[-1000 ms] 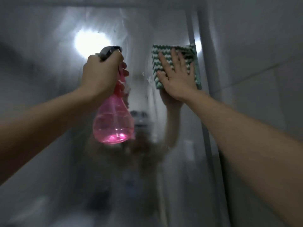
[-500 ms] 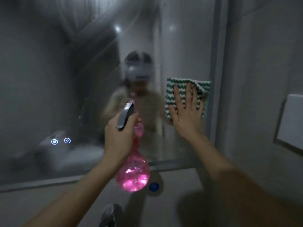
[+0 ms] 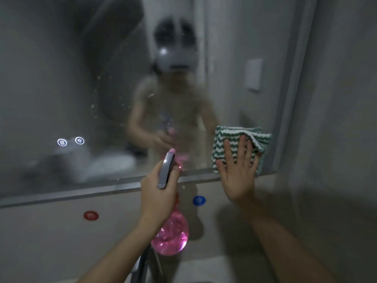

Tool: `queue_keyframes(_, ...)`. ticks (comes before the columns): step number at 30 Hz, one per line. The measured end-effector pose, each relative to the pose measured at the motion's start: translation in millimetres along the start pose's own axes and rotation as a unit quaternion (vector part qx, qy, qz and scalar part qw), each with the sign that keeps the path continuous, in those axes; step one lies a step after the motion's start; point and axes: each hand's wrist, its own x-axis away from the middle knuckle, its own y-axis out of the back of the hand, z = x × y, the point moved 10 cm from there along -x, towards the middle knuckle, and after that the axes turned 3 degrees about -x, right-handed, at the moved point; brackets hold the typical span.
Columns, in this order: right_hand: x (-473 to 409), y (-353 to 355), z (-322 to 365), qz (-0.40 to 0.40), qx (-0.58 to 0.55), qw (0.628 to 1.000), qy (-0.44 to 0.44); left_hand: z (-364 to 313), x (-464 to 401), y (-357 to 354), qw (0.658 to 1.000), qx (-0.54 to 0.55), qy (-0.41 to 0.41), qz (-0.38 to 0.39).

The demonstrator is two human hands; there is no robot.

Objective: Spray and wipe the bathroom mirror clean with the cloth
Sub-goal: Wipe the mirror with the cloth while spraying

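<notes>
The bathroom mirror (image 3: 85, 94) fills the upper left of the head view, hazy, with droplets and streaks near its middle. My right hand (image 3: 237, 174) lies flat, fingers spread, pressing a folded green-and-white zigzag cloth (image 3: 232, 137) against the mirror's lower right corner, at the metal bottom frame (image 3: 81, 194). My left hand (image 3: 158, 193) grips the neck of a pink spray bottle (image 3: 171, 235) with a grey trigger head, nozzle pointing up towards the glass, just below the mirror's bottom edge.
Two lit touch icons (image 3: 70, 141) glow on the mirror at lower left. A red sticker (image 3: 91, 215) and a blue sticker (image 3: 199, 200) mark the wall below. A chrome tap (image 3: 140, 268) rises at the bottom. A tiled side wall (image 3: 336, 119) stands close on the right.
My right hand has slid the cloth down the mirror's right side from the top to the bottom corner. The left hand with the bottle has dropped too, and my view has tilted downward.
</notes>
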Motion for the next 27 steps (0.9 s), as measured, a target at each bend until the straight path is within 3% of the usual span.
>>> queue_keyframes(5, 0.9, -0.6, 10.5, -0.023, -0.013, 0.998, -0.063, 19.7, -5.5, 9.3, 1.000, -0.003, 0.015, -0.003)
queue_keyframes(8, -15.2, 4.6, 36.2, -0.042, -0.059, 0.986, -0.149, 13.5, -16.1, 22.0, 1.000, 0.004, -0.007, 0.004)
queue_keyframes(10, -29.5, 9.6, 63.7, -0.053, -0.090, 0.982, -0.159, 3.8, -23.5, 33.8, 0.999, 0.004, -0.032, 0.007)
queue_keyframes(15, -54.9, 8.5, 143.0, -0.028, -0.062, 0.997, -0.048, -0.4, -37.3, 80.7, 0.996, -0.006, -0.092, -0.016)
queue_keyframes(21, -43.1, -11.8, 225.9, 0.015, -0.002, 0.995, 0.098, 30.3, -38.0, 136.1, 0.994, -0.015, -0.088, -0.060)
queue_keyframes(27, -27.5, -13.0, 209.2, 0.037, 0.038, 0.973, 0.225, 42.5, -26.0, 135.4, 0.997, -0.013, -0.055, -0.061)
